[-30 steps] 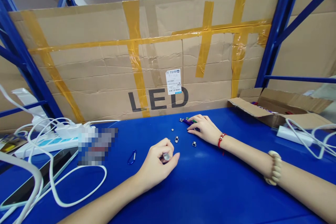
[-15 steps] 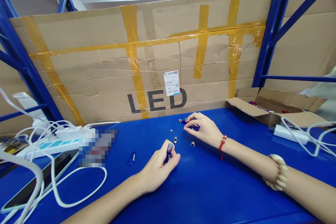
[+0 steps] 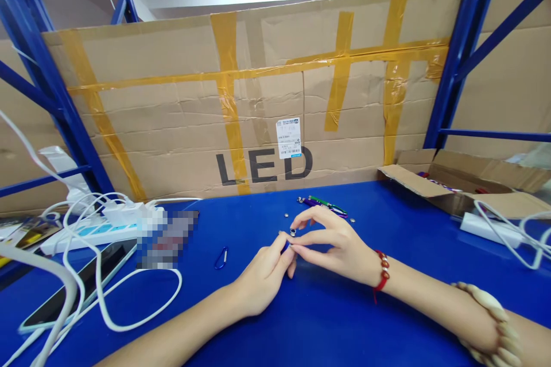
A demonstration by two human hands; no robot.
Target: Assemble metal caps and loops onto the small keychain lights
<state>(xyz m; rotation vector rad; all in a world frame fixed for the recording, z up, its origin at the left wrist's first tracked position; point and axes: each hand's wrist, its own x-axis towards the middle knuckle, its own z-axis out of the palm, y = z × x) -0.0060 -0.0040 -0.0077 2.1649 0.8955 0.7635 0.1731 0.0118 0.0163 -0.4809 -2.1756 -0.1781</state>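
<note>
My left hand [image 3: 264, 278] rests on the blue table [image 3: 344, 321] with its fingers closed round a small blue cylinder that is mostly hidden. My right hand [image 3: 333, 243] meets it at the fingertips, and thumb and forefinger pinch a small silver ring-shaped part [image 3: 293, 232] at the cylinder's top. Just beyond the hands lie a purple pen-like piece [image 3: 310, 202] and a green one [image 3: 329, 205], with two tiny silver parts [image 3: 286, 215] near them. A blue carabiner clip [image 3: 221, 258] lies to the left of my left hand.
A taped cardboard sheet marked LED [image 3: 262, 109] stands across the back between blue rack posts. An open cardboard box [image 3: 456, 183] and a white power strip [image 3: 484, 223] sit right. Left are white cables [image 3: 107, 298], a power strip [image 3: 86, 232] and a tablet [image 3: 77, 287].
My right hand left the pen-like pieces at the back and came toward me with a small silver part, meeting my left hand. The left hand turned the cylinder upright.
</note>
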